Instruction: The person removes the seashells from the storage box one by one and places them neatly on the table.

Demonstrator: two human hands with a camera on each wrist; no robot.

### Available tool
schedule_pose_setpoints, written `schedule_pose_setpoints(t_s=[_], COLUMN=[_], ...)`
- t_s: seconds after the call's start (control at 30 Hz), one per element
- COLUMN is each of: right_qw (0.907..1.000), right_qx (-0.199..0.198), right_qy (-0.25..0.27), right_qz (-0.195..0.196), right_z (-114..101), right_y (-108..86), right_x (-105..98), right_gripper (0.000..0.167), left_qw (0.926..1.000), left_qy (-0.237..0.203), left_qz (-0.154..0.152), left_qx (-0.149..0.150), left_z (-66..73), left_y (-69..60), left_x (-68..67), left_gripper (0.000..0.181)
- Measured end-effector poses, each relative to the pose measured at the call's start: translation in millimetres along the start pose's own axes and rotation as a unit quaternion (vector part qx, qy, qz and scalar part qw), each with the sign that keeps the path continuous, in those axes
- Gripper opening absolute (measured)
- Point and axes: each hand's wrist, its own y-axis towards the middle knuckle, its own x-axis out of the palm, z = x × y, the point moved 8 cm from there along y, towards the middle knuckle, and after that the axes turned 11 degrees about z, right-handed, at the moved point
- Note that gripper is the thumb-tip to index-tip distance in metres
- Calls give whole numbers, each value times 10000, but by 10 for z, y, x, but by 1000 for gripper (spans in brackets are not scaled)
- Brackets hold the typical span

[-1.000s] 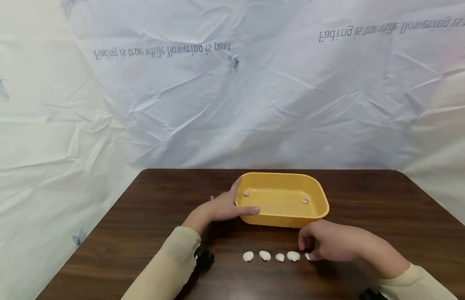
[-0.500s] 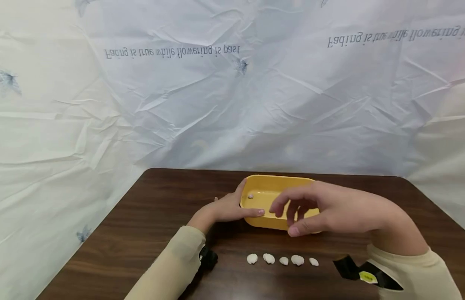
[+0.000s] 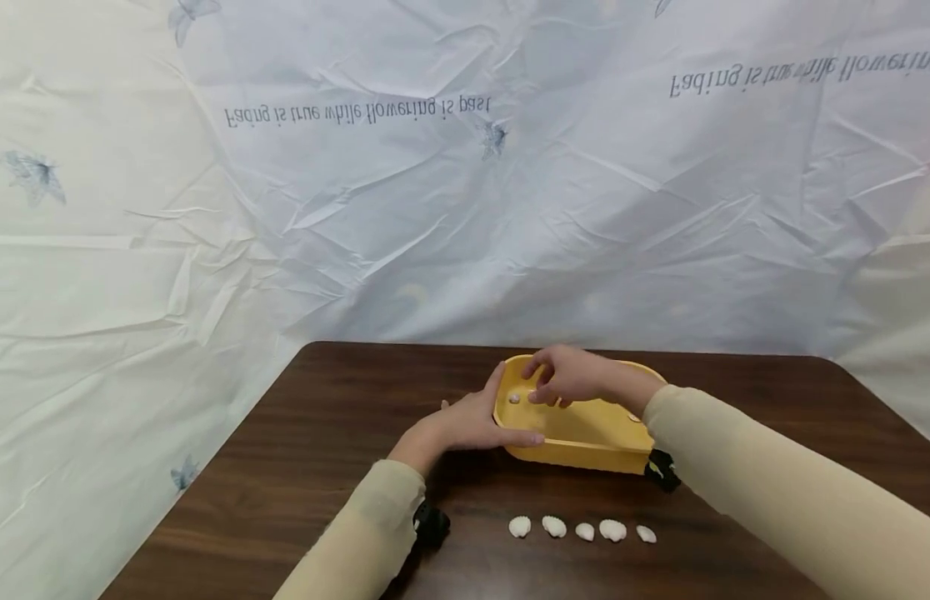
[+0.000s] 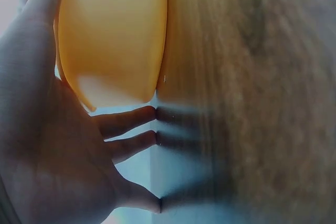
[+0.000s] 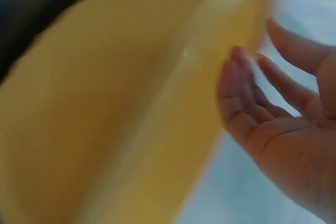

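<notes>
A yellow plastic basin [image 3: 585, 454] stands on the table. My left hand [image 3: 461, 421] cradles its left end, with the thumb along the front rim. In the left wrist view, the other fingers [image 4: 128, 121] are straight and spread, touching the tabletop beside the basin. Over the inside of the basin is my right hand [image 3: 573, 375], its fingers loosely bent and nothing visible between them. A small seashell [image 3: 514, 398] lies at the left inside the basin, and another shell [image 3: 633, 417] shows partly by the right wrist. In the right wrist view the basin [image 5: 157, 129] is blurred.
In front of the basin lies a row of several white seashells [image 3: 553, 527]. The dark wooden table [image 3: 322, 467] reaches back to a wrinkled white sheet [image 3: 435, 250] with printed lettering.
My right hand has left the rightmost shell of the row and moved up and left over the basin. The row stays on the table, and the left hand still rests against the basin.
</notes>
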Motion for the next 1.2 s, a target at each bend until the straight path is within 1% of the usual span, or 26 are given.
schedule_pose_setpoints(t_s=[0.1, 0.2, 0.3, 0.43, 0.5, 0.57, 0.73, 0.83, 1.0, 1.07, 1.2], right_qw=[9997, 9994, 9973, 9927, 9924, 9926, 9924, 9926, 9930, 9926, 9920], right_qx=[237, 261, 120, 43, 80, 200, 514, 573, 426, 350, 342], right_qy=[-92, -247, -698, -1198, -1219, -1189, -1101, -1037, -1049, -1089, -1109], right_qz=[-44, 14, 173, 155, 125, 135, 213, 246, 346, 415, 493], right_z=[162, 221, 193, 105, 62, 37, 47, 78, 136, 159, 205], right_y=[83, 141, 203, 309, 342, 363, 385, 390, 429, 462, 504], right_x=[149, 237, 280, 383, 425, 444, 438, 437, 446, 450, 475], right_gripper=[42, 45, 53, 63, 63, 63, 61, 55, 24, 15, 11], left_qw=[10000, 9999, 9999, 9999, 9999, 9999, 9999, 9999, 9999, 9999, 9998], left_qy=[78, 95, 105, 126, 131, 126, 75, 43, -28, -64, -97], left_qz=[-18, -71, -70, -82, -93, -109, -108, -132, -157, -158, -187], left_qx=[18, 17, 21, 3, -6, -5, -13, -13, 25, 27, 34], left_z=[1, -6, -12, -37, -46, -45, -30, -19, -2, 3, 8], left_y=[5, 10, 5, -4, -6, -7, -3, -11, -25, -27, -26], left_x=[9, 8, -3, -6, -1, 5, 3, 0, 8, 6, 6], left_gripper=[134, 135, 135, 134, 134, 134, 132, 132, 131, 131, 131])
